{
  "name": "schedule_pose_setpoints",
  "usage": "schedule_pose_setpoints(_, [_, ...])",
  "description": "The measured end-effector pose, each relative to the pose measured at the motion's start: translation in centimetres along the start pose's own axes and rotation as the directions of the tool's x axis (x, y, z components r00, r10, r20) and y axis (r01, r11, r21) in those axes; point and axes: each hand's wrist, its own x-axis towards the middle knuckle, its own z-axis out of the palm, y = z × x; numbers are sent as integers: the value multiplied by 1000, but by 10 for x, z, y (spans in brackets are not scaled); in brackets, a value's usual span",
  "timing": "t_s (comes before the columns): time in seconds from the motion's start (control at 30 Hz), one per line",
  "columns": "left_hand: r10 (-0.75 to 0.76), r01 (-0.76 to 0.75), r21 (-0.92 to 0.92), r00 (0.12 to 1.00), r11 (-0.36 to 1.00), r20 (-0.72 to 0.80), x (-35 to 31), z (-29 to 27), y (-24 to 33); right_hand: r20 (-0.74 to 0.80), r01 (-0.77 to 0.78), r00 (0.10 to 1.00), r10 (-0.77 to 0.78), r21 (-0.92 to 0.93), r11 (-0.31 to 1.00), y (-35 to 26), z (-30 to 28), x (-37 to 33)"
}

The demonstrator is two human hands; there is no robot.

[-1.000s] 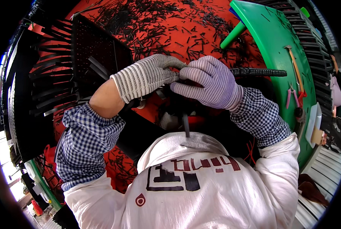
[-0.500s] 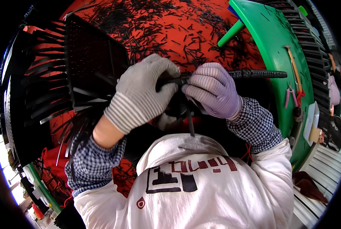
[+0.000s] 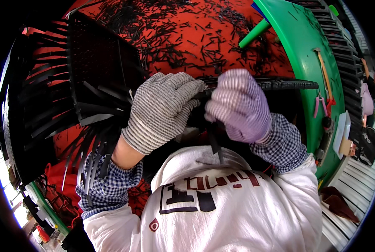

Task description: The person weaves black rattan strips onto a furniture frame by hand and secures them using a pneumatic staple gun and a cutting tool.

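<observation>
A black wicker-like piece lies across my lap, and its wrapped rim [image 3: 288, 85] runs out to the right past my hands. My left hand [image 3: 160, 111], in a grey striped knit glove, is closed with its fingers curled over this rim. Close beside it, my right hand [image 3: 240, 107], in a purple striped glove, is closed too, fingertips bent down at the rim. A flat black strip [image 3: 215, 145] hangs from under the right fingertips toward my chest. What lies inside the fingers is mostly hidden.
To the left stands a black woven panel [image 3: 97, 54] with many loose strip ends [image 3: 48, 88] sticking out. Black offcuts [image 3: 175, 46] litter the red floor. A green table [image 3: 305, 54] at the right carries a hammer [image 3: 323, 69], pink-handled pliers [image 3: 319, 105] and a white tray [image 3: 342, 130].
My left hand has turned, its fingers now folded over the rim. My right hand has shifted slightly right, and its fingers have changed their hold. The hanging strip has swung a little right.
</observation>
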Motion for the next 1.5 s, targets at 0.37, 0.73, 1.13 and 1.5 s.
schedule_pose_setpoints(0.37, [-371, 364, -106, 927, 925, -55, 9, -6, 10, 199, -491, 866, 459, 163, 856, 41, 13, 55])
schedule_pose_setpoints(0.73, [-431, 462, -446, 885, 767, 175, 19, -3, -28, -477, -491, 802, 361, -180, 853, 23, -101, -35])
schedule_pose_setpoints(1.13, [-360, 366, -503, 926, 783, 114, 30, 5, -28, -649, -702, 266, 713, -637, -318, -54, -254, -425])
schedule_pose_setpoints(1.5, [-535, 569, -214, 821, 794, 198, 33, -1, -25, -706, -986, -108, 700, -13, -165, -26, -353, -407])
